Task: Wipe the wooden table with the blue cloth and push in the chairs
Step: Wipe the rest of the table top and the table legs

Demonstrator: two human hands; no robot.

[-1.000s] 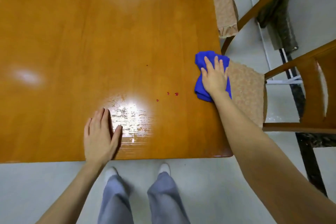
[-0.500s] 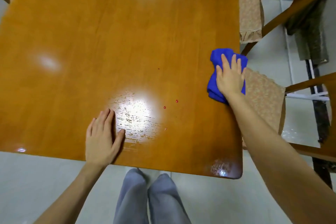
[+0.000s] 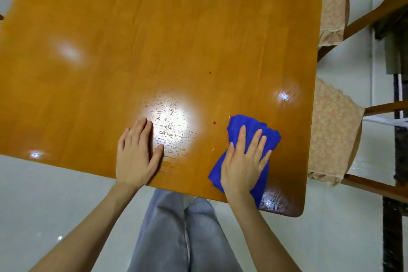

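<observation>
Orange-brown glossy wood forms the broad tabletop, and the crumpled blue cloth lies on it by the near right corner. To the right of the cloth, past the table edge, stand 2 seats: a nearer wooden chair with a beige patterned cushion and a farther wooden chair cushioned alike. Both jut out, so pushing them in looks not yet done.

The right grip lies flat on the cloth, fingers straight and spread, pressing rather than clutching. The left grip rests flat on bare wood to the left of the cloth, fingers straight, holding nothing.

Tiny red specks sit just left of the cloth's far edge. To wipe well, I would sweep the cloth left across those specks under steady palm weight. Flatten the bunched folds first for wider contact, and overlap each stroke so nothing is smeared or skipped.
</observation>
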